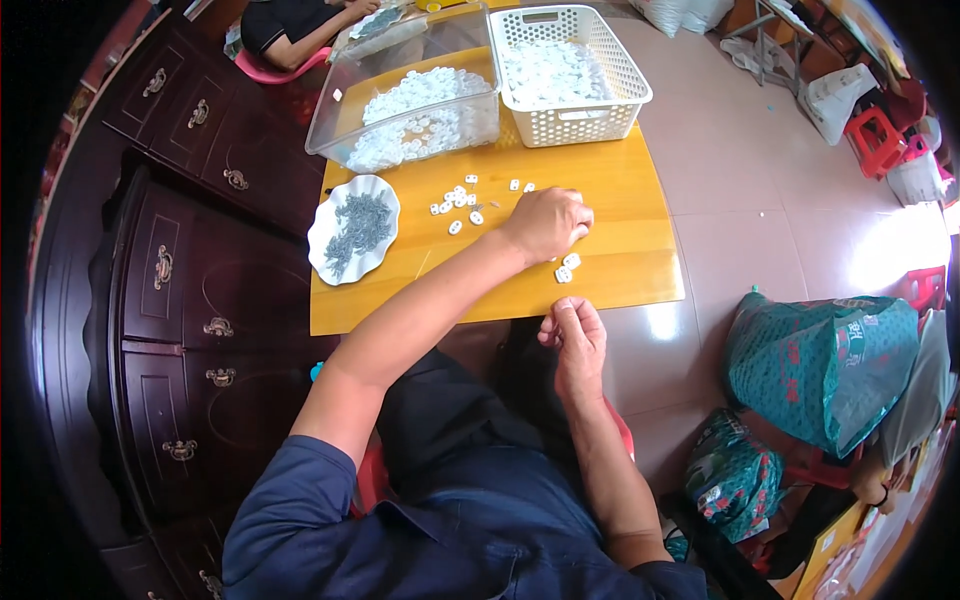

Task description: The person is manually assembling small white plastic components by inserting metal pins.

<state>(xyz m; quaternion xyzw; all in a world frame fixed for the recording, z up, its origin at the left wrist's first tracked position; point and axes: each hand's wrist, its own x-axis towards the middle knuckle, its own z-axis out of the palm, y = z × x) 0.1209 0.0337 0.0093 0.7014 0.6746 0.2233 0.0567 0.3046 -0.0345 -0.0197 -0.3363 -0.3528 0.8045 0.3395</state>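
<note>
My left hand [548, 226] reaches across the wooden table with its fingers curled down and closed; what they hold, if anything, is hidden. Just below it lie a few small white plastic pieces [564, 273] with dark holes. At the table's front edge my right hand [577, 338] is held in a pinch, thumb up, and I cannot make out anything between its fingers. More white pieces [456, 200] are scattered left of my left hand. Farther left, a white wavy-rimmed plate [389, 193] carries a heap of small grey metal parts [360, 228], too small to name.
A clear plastic bin [330, 125] and a white perforated basket [628, 90], both holding white pieces, stand at the table's far end. Dark wooden drawers [150, 290] line the left. Another person [290, 35] sits beyond the bin. Large teal bags [800, 360] stand at the right.
</note>
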